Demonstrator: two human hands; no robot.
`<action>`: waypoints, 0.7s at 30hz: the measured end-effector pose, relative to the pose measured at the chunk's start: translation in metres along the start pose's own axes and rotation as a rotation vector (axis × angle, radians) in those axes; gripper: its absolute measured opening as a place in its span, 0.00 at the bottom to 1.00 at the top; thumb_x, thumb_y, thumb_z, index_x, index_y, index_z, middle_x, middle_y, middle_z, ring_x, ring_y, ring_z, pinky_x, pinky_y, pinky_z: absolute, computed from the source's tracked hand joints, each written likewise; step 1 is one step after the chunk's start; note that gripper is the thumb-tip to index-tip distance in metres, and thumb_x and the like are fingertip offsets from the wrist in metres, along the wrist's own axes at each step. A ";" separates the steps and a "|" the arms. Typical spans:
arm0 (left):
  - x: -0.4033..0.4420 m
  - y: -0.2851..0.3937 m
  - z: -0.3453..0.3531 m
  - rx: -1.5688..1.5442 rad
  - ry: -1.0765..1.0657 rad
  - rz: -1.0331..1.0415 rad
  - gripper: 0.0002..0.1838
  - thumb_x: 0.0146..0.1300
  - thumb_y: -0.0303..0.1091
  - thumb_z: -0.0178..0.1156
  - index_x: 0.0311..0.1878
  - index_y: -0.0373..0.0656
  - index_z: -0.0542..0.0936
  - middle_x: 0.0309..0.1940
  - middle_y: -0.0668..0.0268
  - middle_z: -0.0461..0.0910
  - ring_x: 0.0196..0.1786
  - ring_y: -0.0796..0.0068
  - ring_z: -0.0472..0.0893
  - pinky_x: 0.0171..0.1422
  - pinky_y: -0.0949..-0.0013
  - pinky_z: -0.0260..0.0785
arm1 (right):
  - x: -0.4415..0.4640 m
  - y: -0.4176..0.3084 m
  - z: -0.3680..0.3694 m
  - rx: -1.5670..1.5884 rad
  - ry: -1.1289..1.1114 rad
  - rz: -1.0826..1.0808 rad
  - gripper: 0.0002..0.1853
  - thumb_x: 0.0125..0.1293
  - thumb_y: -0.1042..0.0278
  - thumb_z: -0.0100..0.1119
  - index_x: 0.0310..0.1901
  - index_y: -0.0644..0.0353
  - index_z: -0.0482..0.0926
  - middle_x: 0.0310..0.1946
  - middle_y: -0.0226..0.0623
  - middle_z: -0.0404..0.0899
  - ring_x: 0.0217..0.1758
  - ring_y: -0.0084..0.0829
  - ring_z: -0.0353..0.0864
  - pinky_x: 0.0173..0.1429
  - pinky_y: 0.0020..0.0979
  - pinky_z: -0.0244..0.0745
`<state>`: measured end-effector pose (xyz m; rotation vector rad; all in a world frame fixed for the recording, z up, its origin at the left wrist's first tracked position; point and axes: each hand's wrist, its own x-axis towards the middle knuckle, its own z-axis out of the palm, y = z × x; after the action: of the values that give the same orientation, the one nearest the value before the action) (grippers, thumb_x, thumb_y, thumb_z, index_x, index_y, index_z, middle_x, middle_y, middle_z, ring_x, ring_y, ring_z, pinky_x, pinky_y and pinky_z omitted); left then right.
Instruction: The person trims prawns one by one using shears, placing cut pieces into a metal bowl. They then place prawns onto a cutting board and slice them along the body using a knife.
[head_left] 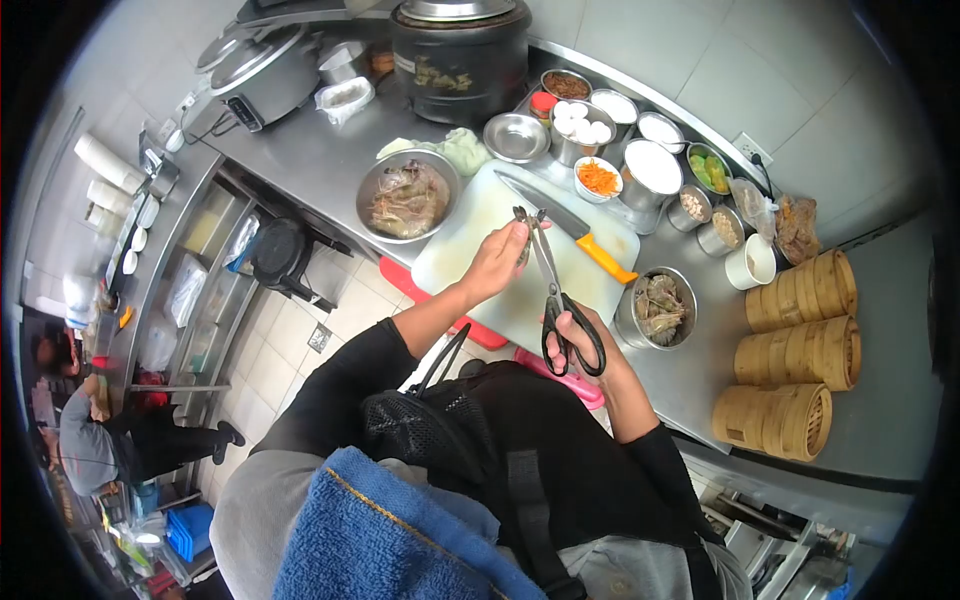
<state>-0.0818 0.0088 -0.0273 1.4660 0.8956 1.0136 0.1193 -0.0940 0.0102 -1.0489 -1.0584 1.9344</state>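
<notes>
My left hand [492, 264] pinches a shrimp [521, 214] above the white cutting board [455, 255]; most of the shrimp's body is hidden by the fingers. In my right hand [600, 350] is a pair of black-handled scissors [552, 297], fingers through the loops. The blade tips point up and meet the shrimp's dark end. Left of the board, a steel bowl [366, 222] contains whole shrimp [410, 196]. To the right, a deeper steel pot [628, 325] also has shrimp [660, 304] in it. Across the board lies a yellow-handled knife [603, 257].
Behind the board stand several containers, among them a bowl of shredded carrot [598, 178] and a pot of eggs [582, 124]. Bamboo steamers [770, 420] line the right side. A black cooker [460, 65] and a green cloth [455, 150] are at the back. Another person [95, 440] is far left.
</notes>
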 end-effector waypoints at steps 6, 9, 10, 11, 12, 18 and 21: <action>0.005 -0.011 -0.019 -0.047 -0.111 0.026 0.31 0.83 0.55 0.35 0.64 0.42 0.80 0.20 0.75 0.65 0.23 0.83 0.66 0.30 0.74 0.61 | 0.024 -0.008 0.019 0.033 0.085 0.015 0.27 0.69 0.40 0.64 0.43 0.62 0.75 0.19 0.31 0.75 0.14 0.23 0.71 0.20 0.26 0.69; 0.003 -0.012 -0.022 -0.104 -0.058 -0.002 0.27 0.83 0.50 0.40 0.58 0.41 0.83 0.17 0.73 0.64 0.20 0.80 0.65 0.27 0.68 0.60 | 0.043 -0.015 0.032 -0.082 0.227 0.058 0.23 0.70 0.45 0.66 0.39 0.60 0.74 0.19 0.29 0.73 0.14 0.22 0.69 0.18 0.26 0.67; 0.006 -0.016 -0.025 -0.107 -0.054 -0.006 0.27 0.83 0.50 0.40 0.58 0.41 0.83 0.17 0.73 0.64 0.20 0.80 0.65 0.27 0.68 0.60 | 0.045 -0.020 0.039 -0.070 0.251 0.055 0.18 0.71 0.53 0.66 0.38 0.60 0.73 0.18 0.29 0.72 0.13 0.21 0.68 0.17 0.25 0.66; 0.008 -0.020 -0.032 0.004 -0.045 0.075 0.26 0.83 0.50 0.41 0.57 0.41 0.84 0.16 0.72 0.64 0.20 0.79 0.66 0.27 0.68 0.61 | 0.046 -0.018 0.042 -0.059 0.271 0.044 0.15 0.72 0.57 0.64 0.39 0.61 0.73 0.19 0.29 0.72 0.13 0.21 0.68 0.17 0.25 0.66; 0.010 -0.023 -0.044 0.120 -0.031 0.153 0.26 0.83 0.49 0.42 0.57 0.40 0.84 0.15 0.70 0.65 0.20 0.78 0.68 0.27 0.68 0.62 | 0.046 -0.017 0.043 -0.057 0.271 0.023 0.14 0.72 0.58 0.64 0.40 0.61 0.73 0.19 0.30 0.72 0.13 0.21 0.67 0.18 0.25 0.66; 0.039 0.000 -0.137 0.707 0.071 0.155 0.22 0.77 0.47 0.50 0.47 0.42 0.88 0.27 0.53 0.83 0.33 0.56 0.84 0.46 0.53 0.74 | 0.009 -0.008 0.024 0.101 0.334 -0.173 0.22 0.73 0.52 0.63 0.51 0.66 0.74 0.20 0.31 0.72 0.15 0.20 0.67 0.19 0.24 0.65; 0.055 -0.001 -0.156 1.211 0.071 0.365 0.16 0.73 0.44 0.57 0.53 0.46 0.86 0.47 0.53 0.84 0.52 0.52 0.82 0.69 0.44 0.61 | -0.024 -0.003 0.013 0.158 0.467 -0.221 0.20 0.74 0.56 0.60 0.52 0.67 0.73 0.21 0.32 0.72 0.16 0.21 0.67 0.19 0.24 0.64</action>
<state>-0.2082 0.1146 -0.0147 2.6806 1.4366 0.7646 0.1194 -0.1175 0.0248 -1.1641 -0.7125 1.4724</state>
